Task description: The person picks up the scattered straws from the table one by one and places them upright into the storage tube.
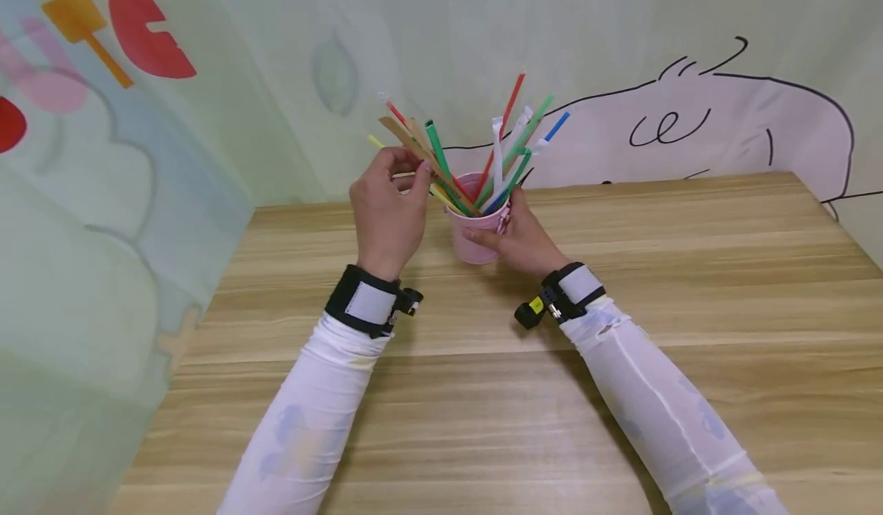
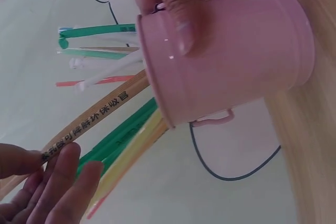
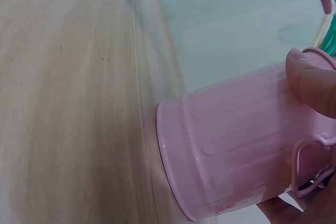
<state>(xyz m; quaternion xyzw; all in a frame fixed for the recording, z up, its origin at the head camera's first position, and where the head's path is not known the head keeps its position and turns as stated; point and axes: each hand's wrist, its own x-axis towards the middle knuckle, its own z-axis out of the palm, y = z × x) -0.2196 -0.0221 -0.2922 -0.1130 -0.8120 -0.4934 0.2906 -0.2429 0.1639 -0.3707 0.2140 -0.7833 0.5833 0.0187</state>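
Observation:
A pink metal bucket [image 1: 471,245] stands on the table, its rim crowded with straws that fan out left and right. My right hand [image 1: 527,235] grips the bucket from the right, thumb across the front below the rim. At the left, my left hand [image 1: 390,212] pinches a brown straw [image 2: 100,111] with dark printed characters between thumb and fingers; its lower end is inside the bucket. Green straws [image 2: 118,136] and a yellow one [image 2: 123,163] lean beside it. Towards the right lean a red straw [image 1: 512,105], a white-wrapped straw [image 1: 497,147] and a blue-tipped straw [image 1: 557,126].
The wood-grain table [image 1: 469,423] reaches back to a pale printed cloth [image 1: 290,78] that hangs behind and along the left side. Small looped handles [image 3: 297,169] stick out from the bucket's sides. Each wrist wears a black strap with a small camera.

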